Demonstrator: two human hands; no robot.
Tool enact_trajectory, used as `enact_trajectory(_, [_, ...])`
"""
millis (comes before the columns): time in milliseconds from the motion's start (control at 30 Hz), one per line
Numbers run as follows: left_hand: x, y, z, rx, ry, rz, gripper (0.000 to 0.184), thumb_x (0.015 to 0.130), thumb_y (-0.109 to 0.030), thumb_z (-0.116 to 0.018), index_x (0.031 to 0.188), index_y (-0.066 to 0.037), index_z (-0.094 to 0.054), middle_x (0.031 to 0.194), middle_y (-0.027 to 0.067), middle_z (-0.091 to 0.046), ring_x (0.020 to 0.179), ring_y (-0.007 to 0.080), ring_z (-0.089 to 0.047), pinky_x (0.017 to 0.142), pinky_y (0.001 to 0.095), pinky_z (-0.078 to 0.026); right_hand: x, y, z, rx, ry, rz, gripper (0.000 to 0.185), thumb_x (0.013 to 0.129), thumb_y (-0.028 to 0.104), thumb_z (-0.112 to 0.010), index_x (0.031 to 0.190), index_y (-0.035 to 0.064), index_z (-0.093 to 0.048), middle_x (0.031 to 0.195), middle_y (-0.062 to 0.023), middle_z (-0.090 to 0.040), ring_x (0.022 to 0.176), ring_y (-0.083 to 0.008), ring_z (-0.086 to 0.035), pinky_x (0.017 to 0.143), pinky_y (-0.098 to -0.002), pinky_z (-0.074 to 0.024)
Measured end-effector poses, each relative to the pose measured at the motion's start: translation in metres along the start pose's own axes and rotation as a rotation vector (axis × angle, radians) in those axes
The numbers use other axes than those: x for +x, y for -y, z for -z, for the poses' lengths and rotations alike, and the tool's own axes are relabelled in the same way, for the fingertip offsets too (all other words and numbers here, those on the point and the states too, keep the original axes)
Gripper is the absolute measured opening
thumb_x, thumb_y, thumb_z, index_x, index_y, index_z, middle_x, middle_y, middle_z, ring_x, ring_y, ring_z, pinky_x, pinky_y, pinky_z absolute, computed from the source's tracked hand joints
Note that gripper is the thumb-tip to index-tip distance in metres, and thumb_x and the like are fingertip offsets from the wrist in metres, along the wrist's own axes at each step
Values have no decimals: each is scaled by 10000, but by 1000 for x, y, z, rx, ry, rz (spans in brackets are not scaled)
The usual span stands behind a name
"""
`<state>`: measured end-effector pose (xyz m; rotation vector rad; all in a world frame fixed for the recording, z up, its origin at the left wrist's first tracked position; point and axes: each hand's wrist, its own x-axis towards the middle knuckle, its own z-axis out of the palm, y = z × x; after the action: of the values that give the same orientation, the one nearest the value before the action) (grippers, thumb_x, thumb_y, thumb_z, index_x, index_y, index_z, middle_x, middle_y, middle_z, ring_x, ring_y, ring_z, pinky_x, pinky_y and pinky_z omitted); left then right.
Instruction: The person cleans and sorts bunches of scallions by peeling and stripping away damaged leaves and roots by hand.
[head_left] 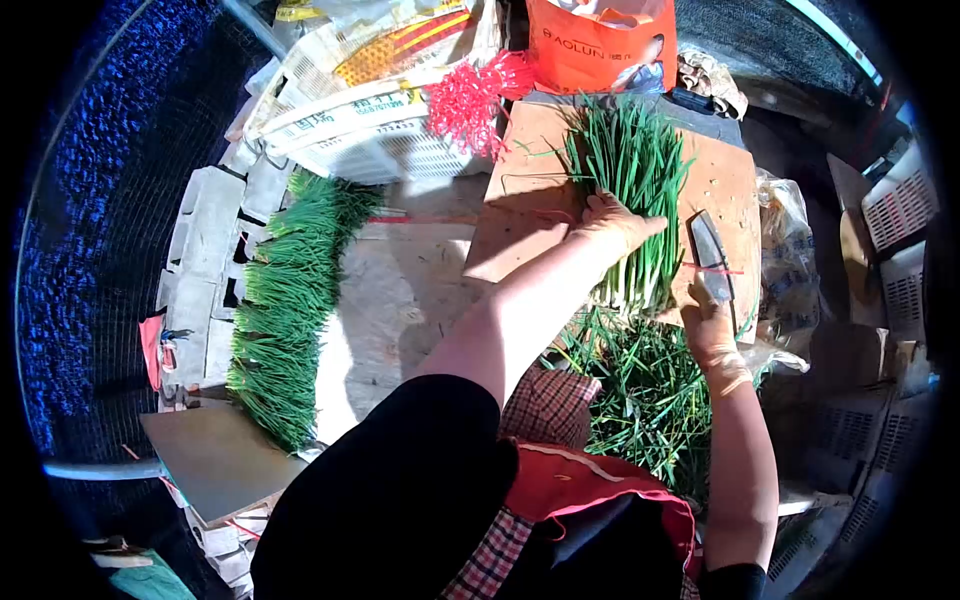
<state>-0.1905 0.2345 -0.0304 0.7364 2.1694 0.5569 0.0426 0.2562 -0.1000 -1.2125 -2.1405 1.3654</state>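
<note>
My left hand (617, 223), in a thin pale glove, rests over a bunch of green garlic chives (640, 165), its fingers curled at the left side and the thumb stretched across to the right. The bunch lies on a brown board (530, 150), leaves pointing away and pale stems toward me. My right hand (710, 330), gloved too, is closed at the near end of a knife (708, 250); the handle is hidden in the fingers. A thin red tie (715, 269) crosses the blade. Below the board lies a heap of loose green leaves (650, 400).
Bundled chives (290, 320) form a long row on the left beside grey blocks (200, 250). A white crate (390, 145), a bundle of red ties (480, 100) and an orange bag (600, 50) stand at the back. Clear plastic (785, 240) hangs right of the board.
</note>
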Motion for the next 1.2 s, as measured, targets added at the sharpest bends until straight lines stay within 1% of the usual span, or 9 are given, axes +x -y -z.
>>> enact_trajectory(133, [3, 6, 10, -40, 15, -30, 1155, 638, -622, -611, 1368, 67, -41, 1420, 265, -134, 1306, 352, -226, 1060, 377, -225, -71, 6, 29, 226, 65, -89, 415, 835, 88, -560, 1230, 6, -460, 1088, -141, -583, 1033, -205, -536, 915, -277, -383])
enact_trajectory(167, [-10, 4, 16, -45, 1, -39, 1139, 646, -624, -604, 1365, 75, -64, 1409, 270, -175, 1297, 350, -253, 1056, 364, -238, -96, 22, 42, 56, 111, -100, 397, 839, 87, -557, 1214, -8, -470, 1105, -134, -575, 1030, -188, -534, 906, -267, -390])
enact_trajectory(267, [-26, 4, 19, -102, -36, -64, 1050, 662, -571, -638, 1346, 77, -174, 1377, 267, -263, 1267, 346, -316, 1039, 358, -269, -183, 7, 52, 463, -67, -226, 357, 864, 134, -549, 1176, -34, -503, 1090, -89, -574, 990, -161, -537, 887, -274, -409])
enact_trajectory(467, [-41, 6, 20, -12, -78, -238, 655, 703, -475, -595, 1100, 43, -540, 1184, 266, -497, 1124, 356, -482, 934, 380, -384, -335, -13, 80, 629, -478, -354, 378, 848, 72, -558, 1202, -35, -482, 1120, -117, -568, 1032, -211, -544, 914, -327, -433])
enact_trajectory(567, [-69, 3, 19, 138, -208, -415, 574, 715, -409, -605, 1067, 42, -554, 1091, 262, -547, 1043, 356, -529, 896, 385, -414, -365, -20, 79, 664, -559, -375, 328, 855, 59, -540, 1166, -39, -507, 1108, -121, -573, 1018, -211, -554, 897, -318, -449])
enact_trajectory(733, [-81, -11, 26, 176, -160, -363, 904, 686, -507, -624, 1375, -64, -244, 1428, 209, -171, 1325, 347, -160, 1078, 403, -187, -280, 41, 57, 599, -333, -394, 125, 838, 116, -604, 896, 7, -620, 847, -52, -642, 734, -124, -608, 706, -240, -489])
enact_trajectory(867, [-48, -7, 15, 177, -160, -336, 1099, 597, -611, -656, 1414, -110, -117, 1448, 224, -62, 1342, 366, -90, 1070, 490, -93, -173, 64, 7, 762, -38, -285, 176, 816, 152, -643, 882, -5, -597, 796, -60, -629, 652, -128, -596, 623, -233, -501])
enact_trajectory(1033, [-31, -16, 2, 124, -66, -142, 1346, 474, -579, -762, 1402, -98, 86, 1433, 264, 72, 1330, 421, -9, 1077, 463, -130, -63, 75, -56, 746, 70, -435, 307, 822, 288, -632, 880, -10, -589, 711, -101, -626, 551, -169, -592, 488, -262, -483])
enact_trajectory(1200, [-3, -12, -28, 300, -45, -52, 1324, 521, -533, -749, 1380, -125, 172, 1443, 237, 76, 1324, 433, -26, 1076, 459, -135, -14, 86, -83, 615, -11, -605, 325, 810, 291, -635, 750, -21, -567, 596, -94, -584, 415, -179, -529, 391, -284, -442])
